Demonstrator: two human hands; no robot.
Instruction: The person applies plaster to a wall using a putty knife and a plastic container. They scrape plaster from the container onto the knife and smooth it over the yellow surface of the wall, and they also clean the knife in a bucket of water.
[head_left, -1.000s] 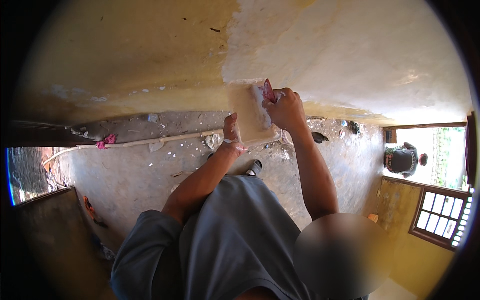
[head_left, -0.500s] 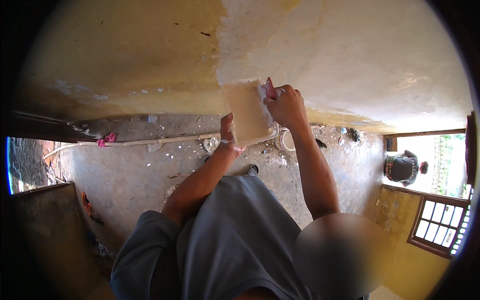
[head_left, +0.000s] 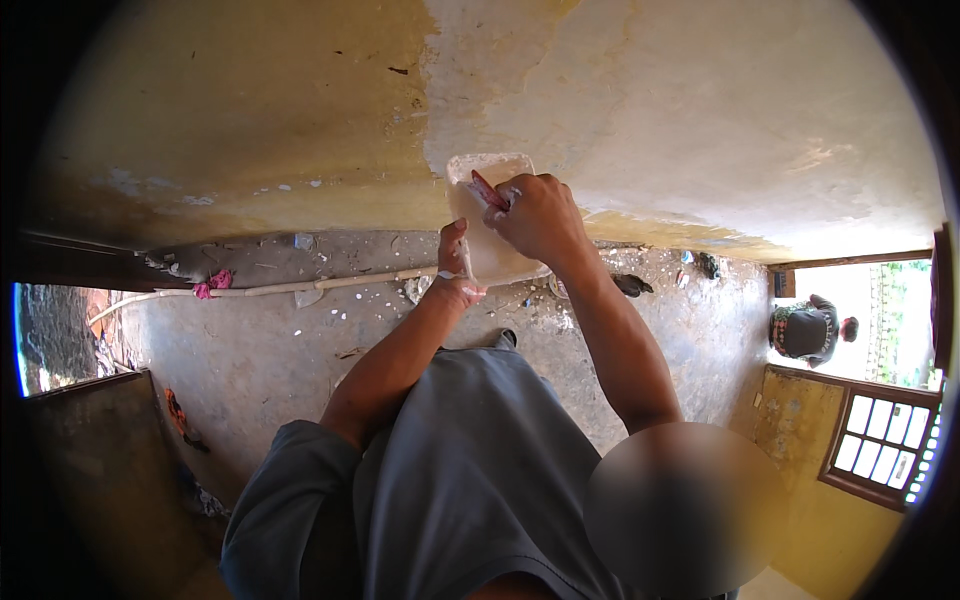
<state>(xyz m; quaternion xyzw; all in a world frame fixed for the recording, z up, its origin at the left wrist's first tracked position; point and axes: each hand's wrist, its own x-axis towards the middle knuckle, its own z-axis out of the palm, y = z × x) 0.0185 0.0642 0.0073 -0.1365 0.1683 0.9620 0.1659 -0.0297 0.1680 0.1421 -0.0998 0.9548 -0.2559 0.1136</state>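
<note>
My left hand [head_left: 456,262] grips the lower left edge of a shallow rectangular plastic tub [head_left: 490,161], its thumb up along the side. Pale, paint-like stuff coats the inside of this tub, and white smears mark my left wrist. My right hand [head_left: 540,220] is closed round a red-handled tool [head_left: 484,186] smeared with white, held over the tub. My fingers hide the tool's working end, so its kind cannot be told. Just beyond the tub stands the wall [head_left: 640,110], whitish to the right and old yellow [head_left: 270,100] to the left.
Along the wall's foot a long pale pole [head_left: 350,282] lies on the spattered concrete floor [head_left: 240,350], with a pink cloth [head_left: 213,284] on it. A bucket [head_left: 558,285] is mostly hidden behind my right forearm. Another person [head_left: 806,331] is at the right doorway, near a barred window [head_left: 882,440].
My right hand has moved left with the red-handled tool, from the tub's right edge to over its inside. My left hand and the tub have stayed nearly in place.
</note>
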